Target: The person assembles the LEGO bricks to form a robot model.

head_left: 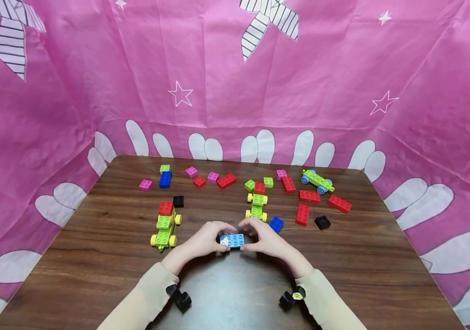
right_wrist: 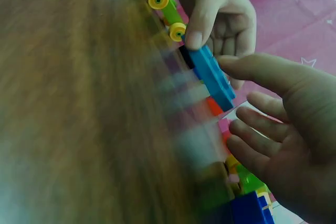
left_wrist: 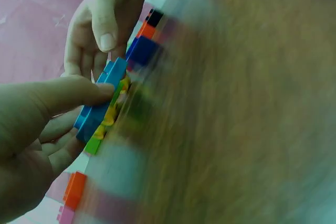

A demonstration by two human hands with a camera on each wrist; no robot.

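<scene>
A light blue brick (head_left: 235, 240) with two rows of studs is held just in front of the person, with a pale patch at its left end in the head view. My left hand (head_left: 207, 239) pinches this brick (left_wrist: 100, 106) near its left end, thumb on the near side and fingers behind. Around the other end curves my right hand (head_left: 265, 239), its fingers spread and loosely bent. In the right wrist view the right thumb lies close to the brick (right_wrist: 212, 80); whether it touches I cannot tell.
Beyond the hands stand a yellow-wheeled green car (head_left: 256, 211) and a dark blue brick (head_left: 276, 224). Another such car (head_left: 164, 236) with a red brick on top is at left. A blue-wheeled car (head_left: 317, 181) and several loose bricks lie farther back on the wooden table (head_left: 363, 275).
</scene>
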